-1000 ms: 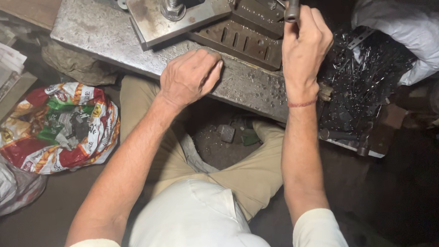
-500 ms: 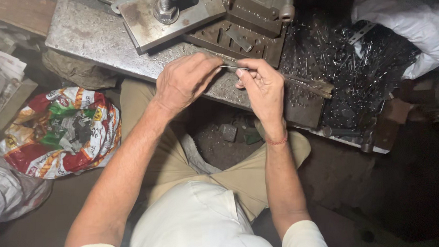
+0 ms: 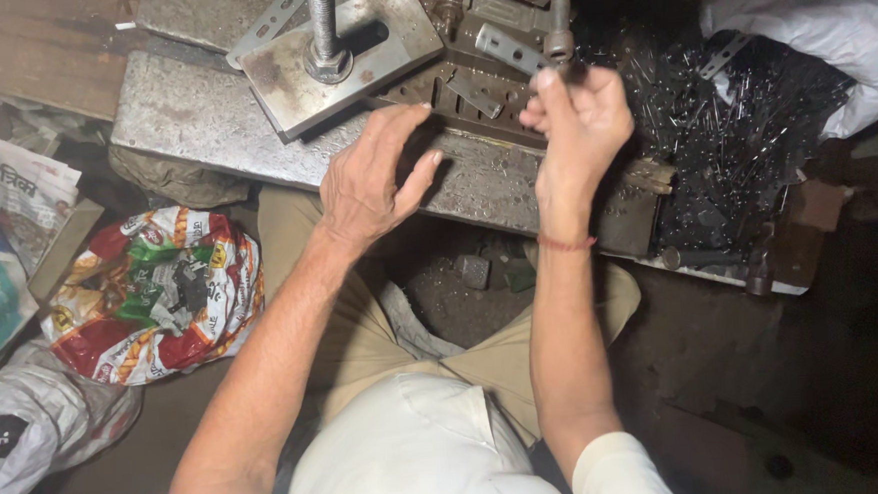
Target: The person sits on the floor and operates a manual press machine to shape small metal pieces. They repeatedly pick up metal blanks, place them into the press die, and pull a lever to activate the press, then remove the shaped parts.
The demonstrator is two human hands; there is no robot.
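Observation:
My left hand lies flat on the front edge of the thick steel bench plate, fingertips reaching the dark slotted die block; nothing shows in it. My right hand is raised, its fingers curled around the lower end of a vertical metal rod above the die. A small grey metal strip lies on the die just left of the rod. I sit with my knees under the bench.
A threaded bolt with a nut clamps a square steel plate at the back. Dark metal pieces are heaped at the right, beside a white sack. A colourful bag of parts, newspapers and a white plastic bag lie left.
Half a second ago both hands held a thin metal strip in front of the die. My right hand has since gone up to the rod, and my left hand has flattened on the plate.

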